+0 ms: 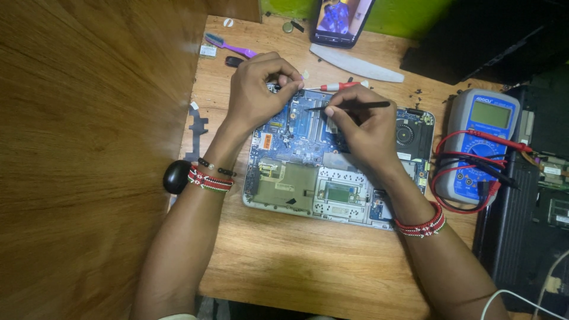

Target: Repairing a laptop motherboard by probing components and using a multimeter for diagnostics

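Opened laptop (308,195), motherboard (299,127) exposed, on wooden table (308,261). Right hand (364,127) grips black spudger (355,106), tip on board. Left hand (258,89) pinches something small, unidentifiable, at the board's upper edge. Multimeter (483,142) right.

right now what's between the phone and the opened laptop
In the head view, a pale curved strip lies on the wooden table between the phone and the opened laptop.
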